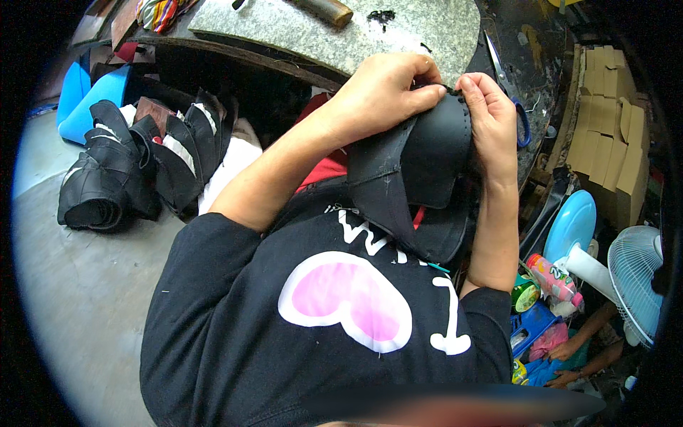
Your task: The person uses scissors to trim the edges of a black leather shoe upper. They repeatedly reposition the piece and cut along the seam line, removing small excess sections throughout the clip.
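A black, leather-like piece [435,153] hangs in front of my chest, a row of small holes or stitches along its right edge. It has a curved panel and a seamed flap, and could be a shoe upper. My left hand [395,92] pinches its top edge between thumb and fingers. Close beside it, my right hand [489,117] pinches the upper right corner. Between my fingertips shows a bit of dark, bumpy edge; no needle or thread can be made out. Scissors [523,122] with blue handles lie just right of my right hand.
Ahead is a grey stone slab [420,43] with a wooden-handled tool [324,10]. Bundled black pieces [107,178] and blue sheets [89,99] lie left. At right stand cardboard boxes [608,128], a fan [633,277] and a pink bottle [551,276]; another person's hands [565,356] work lower right.
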The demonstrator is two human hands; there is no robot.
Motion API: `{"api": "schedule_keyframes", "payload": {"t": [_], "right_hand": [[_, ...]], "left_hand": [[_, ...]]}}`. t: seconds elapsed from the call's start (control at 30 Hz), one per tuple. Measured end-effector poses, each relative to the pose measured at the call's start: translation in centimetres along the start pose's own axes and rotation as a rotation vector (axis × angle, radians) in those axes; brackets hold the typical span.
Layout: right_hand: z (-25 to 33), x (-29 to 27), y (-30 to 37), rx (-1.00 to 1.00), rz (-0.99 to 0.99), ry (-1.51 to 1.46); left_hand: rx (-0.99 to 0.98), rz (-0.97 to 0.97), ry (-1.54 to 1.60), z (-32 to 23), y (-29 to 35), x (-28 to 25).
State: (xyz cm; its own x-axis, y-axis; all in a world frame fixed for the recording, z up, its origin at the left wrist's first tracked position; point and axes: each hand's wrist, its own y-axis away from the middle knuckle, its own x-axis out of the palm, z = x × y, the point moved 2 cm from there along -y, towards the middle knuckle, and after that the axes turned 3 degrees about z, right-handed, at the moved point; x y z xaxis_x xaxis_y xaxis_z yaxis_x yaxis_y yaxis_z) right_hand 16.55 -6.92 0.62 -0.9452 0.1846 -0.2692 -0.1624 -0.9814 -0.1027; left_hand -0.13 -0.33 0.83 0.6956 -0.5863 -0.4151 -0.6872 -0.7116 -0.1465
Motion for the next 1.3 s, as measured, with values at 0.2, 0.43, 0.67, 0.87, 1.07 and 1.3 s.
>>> {"api": "schedule_keyframes", "payload": {"t": [0.2,0.43,0.67,0.87,1.07,1.3], "right_hand": [[1.7,-4.7,1.4,0.010,-0.131,0.846],[0.1,-8.4,2.9,0.390,-0.038,1.208],[-0.5,-10.3,2.9,0.562,0.042,0.461],[3.3,-6.6,9.0,0.452,0.114,-0.224],[4.0,-4.0,12.5,0.657,0.326,-0.564],[4.9,-4.6,13.6,0.698,0.409,-0.649]], "left_hand": [[-0.016,-0.060,0.049,0.1,0.1,-0.6],[0.107,0.048,0.068,-0.4,0.7,-0.7],[-0.103,0.105,0.142,0.0,1.1,-0.9],[-0.147,0.084,0.025,0.0,0.9,-1.2],[-0.080,0.059,-0.023,-0.1,0.5,-1.2],[0.004,0.037,-0.018,-0.5,0.6,-1.0]]}}
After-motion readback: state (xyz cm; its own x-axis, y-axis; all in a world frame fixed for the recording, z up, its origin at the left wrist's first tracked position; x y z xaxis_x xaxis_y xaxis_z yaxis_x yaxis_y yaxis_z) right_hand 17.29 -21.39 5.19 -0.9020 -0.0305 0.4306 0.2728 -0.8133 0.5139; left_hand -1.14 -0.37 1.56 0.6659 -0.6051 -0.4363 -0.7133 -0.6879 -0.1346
